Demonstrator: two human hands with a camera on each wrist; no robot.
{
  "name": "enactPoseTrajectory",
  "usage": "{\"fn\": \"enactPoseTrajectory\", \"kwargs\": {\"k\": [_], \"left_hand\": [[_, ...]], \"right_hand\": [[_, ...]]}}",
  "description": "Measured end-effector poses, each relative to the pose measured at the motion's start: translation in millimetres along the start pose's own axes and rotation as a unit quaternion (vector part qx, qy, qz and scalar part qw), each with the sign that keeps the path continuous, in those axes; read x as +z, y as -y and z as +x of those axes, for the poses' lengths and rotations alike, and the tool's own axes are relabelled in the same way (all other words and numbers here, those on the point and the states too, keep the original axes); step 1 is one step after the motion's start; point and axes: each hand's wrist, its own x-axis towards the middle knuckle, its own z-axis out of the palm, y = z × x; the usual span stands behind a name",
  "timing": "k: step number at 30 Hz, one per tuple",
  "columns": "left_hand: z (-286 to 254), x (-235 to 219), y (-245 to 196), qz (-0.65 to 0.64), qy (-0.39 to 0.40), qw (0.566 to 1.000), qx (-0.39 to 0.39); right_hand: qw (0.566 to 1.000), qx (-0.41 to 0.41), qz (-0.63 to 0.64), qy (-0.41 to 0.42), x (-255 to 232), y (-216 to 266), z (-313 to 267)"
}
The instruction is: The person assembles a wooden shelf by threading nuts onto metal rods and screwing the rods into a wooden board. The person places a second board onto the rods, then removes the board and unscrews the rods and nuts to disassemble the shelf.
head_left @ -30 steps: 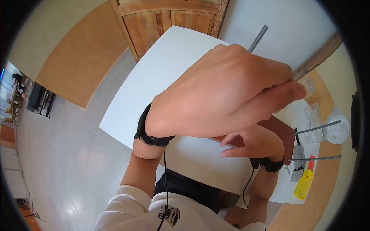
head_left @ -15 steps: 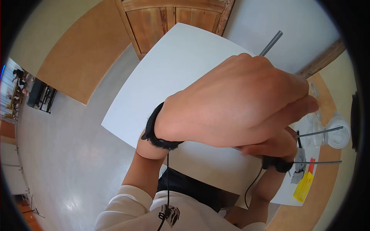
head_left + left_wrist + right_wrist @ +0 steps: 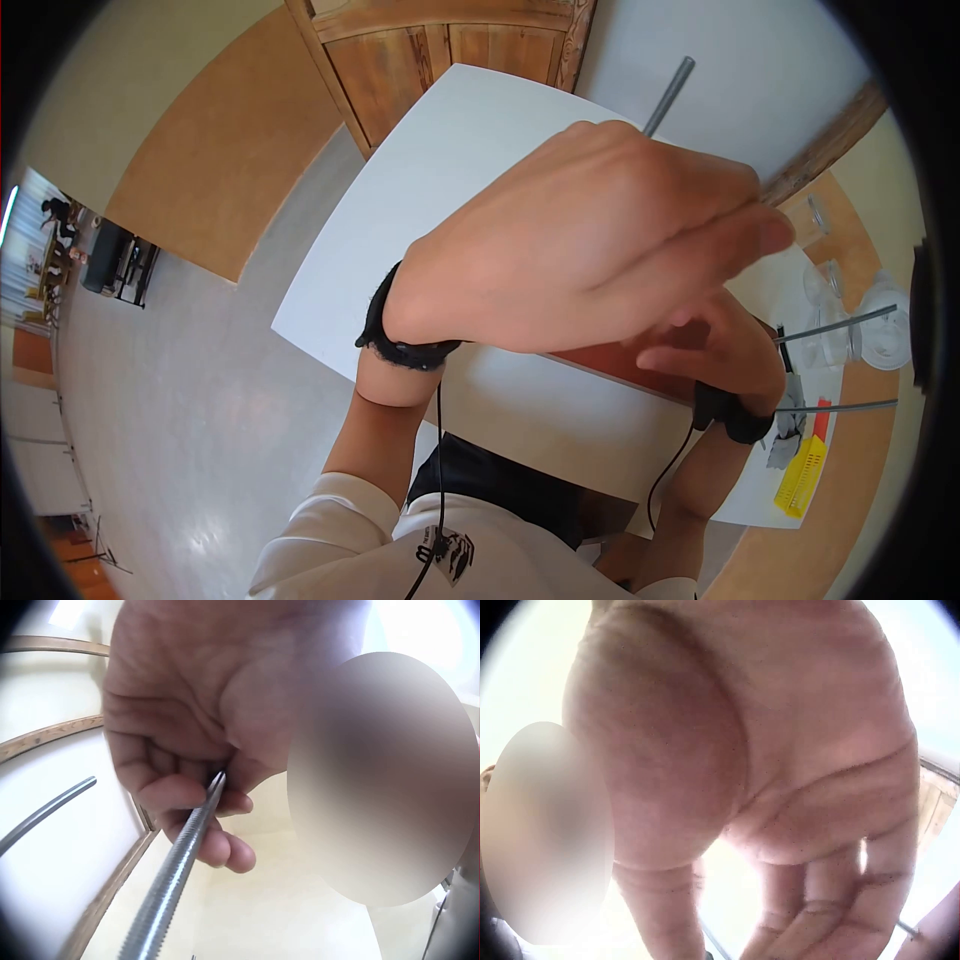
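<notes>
Left hand [image 3: 580, 240] pinches the tip of a ridged metal rod [image 3: 172, 881], over a brown board [image 3: 618, 362] on the white table [image 3: 480, 130]; far end out of sight. Rod looks stiff, lightish, hardly fragile — ridges should help against slipping, near the tip a fair hold. Right hand [image 3: 735, 350] lower, thumb and fingers parted, no hold seen. Clear tubs [image 3: 884, 345] at right — contents unclear.

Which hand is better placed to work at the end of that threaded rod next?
Probably the left hand: its fingers curl about the tip of the threaded rod. The right hand appears lower, partly hidden behind it.
</notes>
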Motion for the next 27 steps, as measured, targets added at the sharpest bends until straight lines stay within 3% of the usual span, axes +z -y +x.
{"fn": "enactPoseTrajectory", "kwargs": {"k": [2, 3, 4, 5, 6, 8, 10, 12, 17, 20, 22, 23, 25, 26, 27], "left_hand": [[-0.5, -2.0, -6.4, -0.025, 0.031, 0.999, -0.036], [-0.2, -1.6, -9.6, -0.048, 0.056, 0.995, -0.073], [0.3, 2.0, -12.2, -0.049, 0.063, 0.994, -0.071], [-0.7, 5.6, -14.0, -0.057, 0.041, 0.994, -0.078], [-2.7, 7.0, -16.0, -0.064, 0.017, 0.994, -0.085], [-5.0, 4.8, -18.9, -0.042, 0.027, 0.992, -0.118], [-2.3, 4.8, -15.8, -0.056, 0.021, 0.995, -0.081], [-2.2, 2.1, -15.6, -0.046, 0.027, 0.995, -0.084], [-2.0, 1.6, -14.4, -0.037, 0.033, 0.993, -0.108], [-2.6, -3.9, -8.9, -0.047, 0.054, 0.995, -0.071], [-1.1, -3.8, -8.1, -0.005, 0.068, 0.996, -0.05], [-0.8, -1.3, -7.5, -0.005, 0.067, 0.996, -0.051], [-1.5, 4.8, -6.4, -0.091, 0.019, 0.992, -0.088], [-1.6, 4.8, -5.8, -0.092, 0.02, 0.992, -0.088], [-2.0, 4.3, -5.3, -0.098, 0.028, 0.992, -0.08]], "right_hand": [[0.989, -0.127, -0.064, -0.029, 8.6, -13.3, 11.4], [0.989, -0.128, -0.061, -0.036, 15.0, -17.2, 16.9], [0.987, -0.119, -0.103, 0.028, 22.5, -20.0, 22.8], [0.98, -0.107, -0.142, 0.094, 25.9, -22.9, 25.7], [0.98, -0.107, -0.138, 0.093, 22.4, -22.9, 23.7], [0.992, -0.01, -0.036, 0.116, 6.5, -15.1, 12.8], [0.993, -0.003, -0.051, 0.103, 0.5, -6.4, -2.2], [0.992, -0.081, -0.094, -0.009, 3.2, 0.9, -5.6], [0.988, -0.06, -0.123, 0.078, 10.5, -18.4, 16.2], [0.986, -0.023, -0.1, 0.133, -1.5, -9.9, 5.5], [0.993, -0.112, -0.013, -0.02, 5.1, -17.0, -2.9], [0.993, -0.113, -0.013, -0.019, 7.2, -19.7, 3.2], [0.967, -0.187, -0.173, 0.009, 12.0, -24.6, 17.2], [0.967, -0.185, -0.172, 0.008, 11.7, -22.9, 19.3], [0.973, -0.126, -0.189, 0.044, 11.1, -19.9, 20.6]]}}
